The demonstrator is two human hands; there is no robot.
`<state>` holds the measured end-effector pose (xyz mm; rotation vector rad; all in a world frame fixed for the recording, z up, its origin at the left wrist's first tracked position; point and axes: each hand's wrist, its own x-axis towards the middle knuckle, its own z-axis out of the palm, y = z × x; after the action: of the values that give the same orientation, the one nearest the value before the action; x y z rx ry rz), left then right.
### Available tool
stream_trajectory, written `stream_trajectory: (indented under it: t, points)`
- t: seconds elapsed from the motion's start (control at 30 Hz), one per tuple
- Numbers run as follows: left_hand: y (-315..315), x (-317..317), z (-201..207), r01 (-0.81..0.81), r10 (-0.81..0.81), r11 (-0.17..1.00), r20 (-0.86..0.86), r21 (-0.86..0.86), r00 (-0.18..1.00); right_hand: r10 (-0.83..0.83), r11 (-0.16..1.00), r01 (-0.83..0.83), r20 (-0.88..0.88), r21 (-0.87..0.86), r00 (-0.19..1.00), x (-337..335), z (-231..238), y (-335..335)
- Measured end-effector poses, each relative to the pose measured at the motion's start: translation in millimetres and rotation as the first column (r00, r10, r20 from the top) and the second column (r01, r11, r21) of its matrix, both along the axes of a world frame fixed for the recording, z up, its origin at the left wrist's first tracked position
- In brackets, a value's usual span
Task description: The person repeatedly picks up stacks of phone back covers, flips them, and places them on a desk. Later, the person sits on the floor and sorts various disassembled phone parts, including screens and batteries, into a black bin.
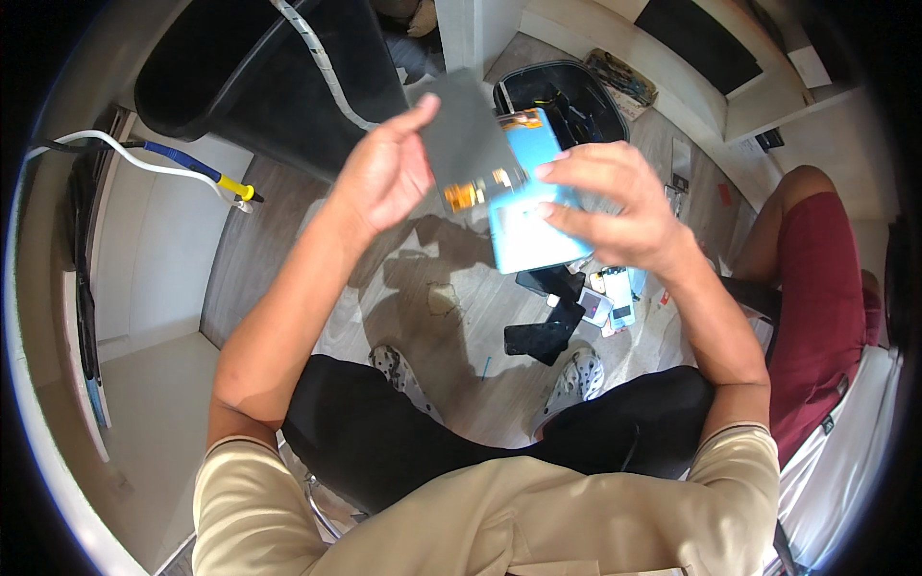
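Observation:
My left hand [389, 173] is closed on the left edge of a dark grey phone screen panel [466, 130], smeared by motion. An orange flex cable [464, 196] sits at that panel's lower end. To its right, my right hand [619, 202] grips a shiny light-blue phone panel [533, 240] from its right side, thumb and fingers apart across its face. A copper-coloured flex strip [520, 119] shows at the blue panel's top. The grey panel and the blue one overlap in view; whether they touch I cannot tell. Both are held above the floor.
Several loose phones and screens [543, 338] lie on the wooden floor below. Behind stands a black bin [605, 96] with things inside. A blue-and-yellow soldering-iron-like tool [206, 171] juts out at left. Another person's knee in maroon shorts [816, 250] is at right.

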<state>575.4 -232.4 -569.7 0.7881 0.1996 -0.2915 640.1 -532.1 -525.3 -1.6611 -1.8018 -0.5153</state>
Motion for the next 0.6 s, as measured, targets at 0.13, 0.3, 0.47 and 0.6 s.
stream_trajectory:
  t: [0.13, 0.3, 0.47, 0.6]
  points:
    - [28.8, -0.7, -0.7, -0.321, 0.326, 0.941, -0.041, 0.107, 0.944, -0.264, 0.923, 0.333, -0.31, 0.195, 0.913, 30.6, -1.9, -27.8]
    - [5.9, 0.1, 2.8, -0.195, 0.179, 0.965, -0.106, -0.173, 0.978, -0.097, 0.904, 0.298, -0.534, 0.306, 0.84, 28.7, -2.4, -10.8]
    - [-17.9, -11.8, 6.6, 0.04, -0.035, 0.904, 0.019, -0.426, 0.999, -0.006, 0.999, -0.006, -0.253, -0.047, 0.967, -16.3, -32.8, 44.6]
    - [-6.9, -9.1, -12.1, -0.039, 0.013, 0.986, -0.155, -0.162, 0.988, 0.041, 0.977, -0.157, -0.59, -0.147, 0.806, 1.5, -69.9, 18.1]
